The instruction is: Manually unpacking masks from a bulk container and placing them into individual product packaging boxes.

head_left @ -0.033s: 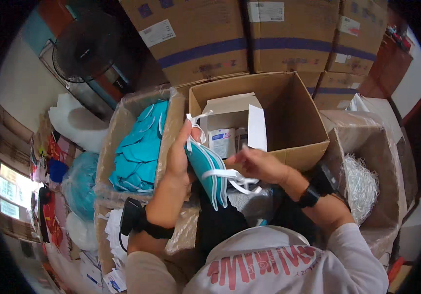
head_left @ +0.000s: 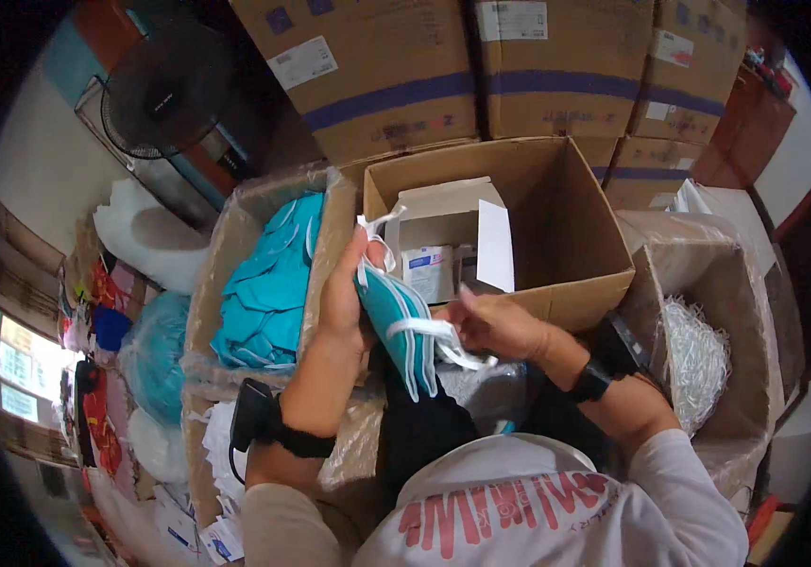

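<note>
Our left hand (head_left: 344, 293) clasps the mask stack (head_left: 403, 326), long axis toward us; our right hand (head_left: 492, 326), just right, pinches its white straps (head_left: 438, 333).

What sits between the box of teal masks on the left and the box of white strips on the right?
In the head view, the person's left hand and right hand, holding a stack of teal masks, lie between them.

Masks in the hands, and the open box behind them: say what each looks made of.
Masks: likely soft nonwoven fabric, matte teal with white edging and loose white loops. Open box: brown corrugated cardboard, dull finish, with folded flaps and raw edges.
</note>
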`<state>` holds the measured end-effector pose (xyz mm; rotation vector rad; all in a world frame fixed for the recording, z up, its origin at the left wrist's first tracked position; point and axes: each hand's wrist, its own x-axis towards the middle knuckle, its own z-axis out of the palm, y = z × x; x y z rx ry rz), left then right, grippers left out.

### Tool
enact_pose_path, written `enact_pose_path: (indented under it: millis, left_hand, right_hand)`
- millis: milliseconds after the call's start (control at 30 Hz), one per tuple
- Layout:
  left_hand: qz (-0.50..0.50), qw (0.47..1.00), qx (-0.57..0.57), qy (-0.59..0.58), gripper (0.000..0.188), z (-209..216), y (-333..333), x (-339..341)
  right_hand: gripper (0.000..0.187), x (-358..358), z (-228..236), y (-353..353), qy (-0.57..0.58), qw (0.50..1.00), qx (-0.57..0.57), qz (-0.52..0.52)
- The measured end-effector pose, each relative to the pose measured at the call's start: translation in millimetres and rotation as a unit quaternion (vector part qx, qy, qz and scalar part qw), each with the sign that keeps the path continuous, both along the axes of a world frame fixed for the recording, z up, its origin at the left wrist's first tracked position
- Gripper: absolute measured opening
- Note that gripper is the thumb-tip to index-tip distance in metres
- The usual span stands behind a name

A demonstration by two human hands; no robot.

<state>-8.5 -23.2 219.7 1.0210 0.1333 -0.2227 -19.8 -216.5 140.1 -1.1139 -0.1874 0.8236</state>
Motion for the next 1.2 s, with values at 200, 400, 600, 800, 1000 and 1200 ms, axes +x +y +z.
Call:
enact_pose_path:
  millis: [200, 400, 600, 800, 1000, 1200]
  left_hand:
    - [0.035, 0.998, -0.045, 0.017, 0.030, 9, -6, 5]
    - [0.092, 0.995, -0.042, 0.013, 0.026, -1, 13, 18]
    - [0.114, 0.993, -0.030, 0.001, 0.023, 5, 34, 14]
    - [0.122, 0.992, -0.028, -0.010, 0.028, 7, 51, 12]
    - [0.082, 0.997, -0.013, -0.002, 0.034, 5, 50, 11]
    - [0.031, 0.999, -0.037, 0.004, 0.036, 17, 38, 5]
  right_hand:
    - [0.053, -33, -18, 14, 0.144, 0.967, 0.173, 0.117]
    - [0.048, -46, -31, 12, 0.037, 0.964, 0.219, 0.144]
    - [0.032, -46, -32, 8, 0.008, 0.971, 0.217, 0.098]
    - [0.032, -40, -22, 9, 0.093, 0.978, 0.162, 0.095]
    - [0.043, -36, -18, 27, 0.104, 0.981, 0.124, 0.110]
    - [0.041, -29, -17, 39, 0.014, 0.987, 0.118, 0.113]
